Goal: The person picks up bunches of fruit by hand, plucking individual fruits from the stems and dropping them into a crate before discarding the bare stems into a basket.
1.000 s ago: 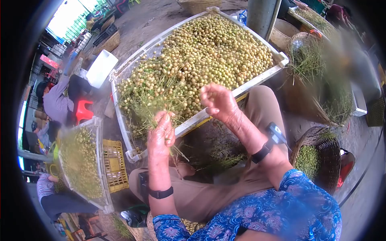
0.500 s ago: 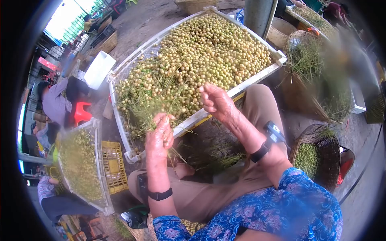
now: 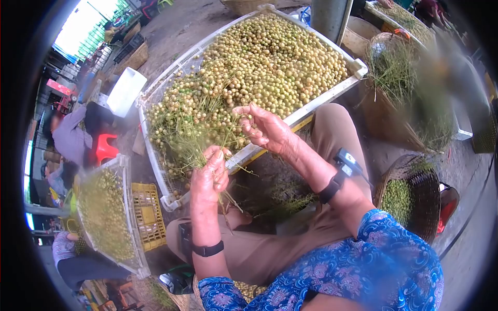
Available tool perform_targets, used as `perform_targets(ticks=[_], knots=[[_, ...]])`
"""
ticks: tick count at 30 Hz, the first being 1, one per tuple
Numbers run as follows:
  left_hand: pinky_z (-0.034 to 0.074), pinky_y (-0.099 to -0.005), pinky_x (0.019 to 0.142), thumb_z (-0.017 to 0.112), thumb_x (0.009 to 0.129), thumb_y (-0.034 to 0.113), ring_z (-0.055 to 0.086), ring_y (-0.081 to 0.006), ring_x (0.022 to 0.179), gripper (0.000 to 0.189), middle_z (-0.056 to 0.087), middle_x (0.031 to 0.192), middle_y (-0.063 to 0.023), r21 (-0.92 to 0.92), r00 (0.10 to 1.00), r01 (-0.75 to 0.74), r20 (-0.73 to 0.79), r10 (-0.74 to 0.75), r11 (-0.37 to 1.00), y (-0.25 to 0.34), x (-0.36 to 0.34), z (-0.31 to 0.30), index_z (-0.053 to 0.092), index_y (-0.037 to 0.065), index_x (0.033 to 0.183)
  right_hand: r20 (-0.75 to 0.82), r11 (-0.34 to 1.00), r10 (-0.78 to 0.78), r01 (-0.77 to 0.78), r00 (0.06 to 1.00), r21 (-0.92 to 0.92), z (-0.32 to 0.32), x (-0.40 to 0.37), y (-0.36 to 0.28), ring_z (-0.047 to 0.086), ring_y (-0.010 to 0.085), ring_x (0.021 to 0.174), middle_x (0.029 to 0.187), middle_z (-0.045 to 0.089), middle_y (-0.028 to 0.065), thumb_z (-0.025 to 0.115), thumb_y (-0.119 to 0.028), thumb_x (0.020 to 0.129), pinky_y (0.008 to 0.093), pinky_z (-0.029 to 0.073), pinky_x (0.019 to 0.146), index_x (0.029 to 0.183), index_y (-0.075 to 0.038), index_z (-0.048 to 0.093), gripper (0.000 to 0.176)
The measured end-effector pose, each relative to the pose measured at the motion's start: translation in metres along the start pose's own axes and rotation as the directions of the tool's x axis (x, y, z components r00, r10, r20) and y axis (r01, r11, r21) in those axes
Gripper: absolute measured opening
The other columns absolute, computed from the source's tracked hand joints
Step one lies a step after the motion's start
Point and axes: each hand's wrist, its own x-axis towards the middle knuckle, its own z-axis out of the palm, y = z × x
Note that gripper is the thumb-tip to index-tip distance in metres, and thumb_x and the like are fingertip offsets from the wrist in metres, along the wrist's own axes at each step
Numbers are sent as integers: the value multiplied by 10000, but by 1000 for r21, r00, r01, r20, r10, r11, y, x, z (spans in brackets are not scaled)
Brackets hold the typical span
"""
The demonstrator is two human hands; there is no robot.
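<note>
a: 1st, the hands?

b: left hand closed in a fist round fruiting stems, bare ends poking out below, tangled heads toward the tray. right hand higher and to the right, half-curled, thumb and forefinger near the same bunch; whether gripping any of it, cannot tell.

a: why held like that?

b: probably for a steady anchor at the stem base, with the heads left within reach of the right hand. placed at the near side of the tray, likely for keeping loose fruit off the lap.

a: and the fruit?

b: heaped loose fruit across the white mesh tray, just beyond the hands; stems tangled in at the lower left, mesh showing at the upper left.

a: edges, room to move?

b: raised white rim, near side passing just below the right hand. tight between rim and right knee; wider gap between rim and lap, scattered stems underneath.

a: farther out?

b: wicker basket with green fruit, right of the knee. to the left, yellow crate against a 2nd tray. beyond the far side, metal post.
</note>
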Motion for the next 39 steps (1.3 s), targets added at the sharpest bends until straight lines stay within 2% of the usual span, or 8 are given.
perform_targets(ticks=[7, 11, 19, 27, 31, 35, 37, 39], knots=[[176, -175, 265, 542, 832, 233, 245, -45, 295, 208, 290, 439, 47, -9, 999, 38, 25, -37, 999, -1, 3, -1, 484, 47, 905, -22, 997, -10, 8, 1000, -82, 1, -1, 1, 307, 19, 411, 589, 397, -27, 528, -240, 840, 134, 233, 294, 929, -30, 529, 228], [192, -171, 286, 567, 815, 250, 275, -32, 316, 218, 325, 453, 52, 17, 1000, 14, -15, -14, 1000, 3, 0, -1, 531, 42, 868, -95, 902, -131, 158, 987, 402, -14, 2, -10, 334, 43, 440, 628, 459, -7, 500, -210, 849, 159, 244, 305, 852, -30, 508, 181], [178, -170, 288, 524, 845, 225, 254, -23, 329, 172, 283, 461, 62, 156, 967, -132, -199, 162, 979, 4, 4, -10, 514, 57, 880, -141, 933, -147, 90, 979, -348, 15, -16, 3, 321, 32, 378, 619, 501, -19, 539, -243, 826, 162, 208, 304, 879, -51, 529, 199], [195, -160, 319, 517, 847, 219, 271, -17, 362, 152, 331, 484, 68, 347, 944, -134, -241, 226, 928, 0, 1, 0, 563, 75, 865, -41, 764, -278, 195, 960, -615, 30, -11, 32, 330, 9, 410, 594, 491, -47, 600, -210, 802, 164, 248, 352, 767, -91, 525, 145], [190, -162, 301, 539, 833, 203, 263, -17, 354, 127, 332, 478, 72, 258, 942, -180, -234, 242, 949, 3, 3, -13, 570, 81, 846, -259, 926, -317, 239, 913, -292, 23, -10, 17, 295, 34, 353, 506, 446, -50, 545, -192, 835, 176, 222, 314, 703, -99, 501, 168], [196, -165, 293, 541, 834, 209, 269, -22, 340, 155, 315, 462, 66, 164, 947, -200, -220, 234, 966, 8, 1, -12, 561, 57, 851, -303, 936, -120, 209, 945, 282, -1, -10, -3, 378, 68, 465, 647, 479, 13, 425, -154, 868, 173, 253, 348, 849, -23, 477, 142], [192, -167, 292, 534, 838, 210, 261, -27, 334, 167, 306, 461, 63, 153, 951, -184, -221, 215, 971, 8, 3, -13, 547, 47, 868, -394, 910, -67, 218, 917, 352, 0, -8, -4, 439, 112, 495, 686, 517, 59, 383, -112, 857, 190, 337, 372, 889, 23, 496, 178], [189, -167, 291, 527, 841, 211, 255, -28, 331, 174, 300, 463, 65, 113, 952, -201, -212, 221, 973, 8, 4, -13, 532, 42, 882, -390, 846, -17, 222, 920, 485, -1, -5, -1, 571, 204, 707, 841, 567, 156, 350, -148, 872, 304, 515, 580, 961, 67, 519, 288]])
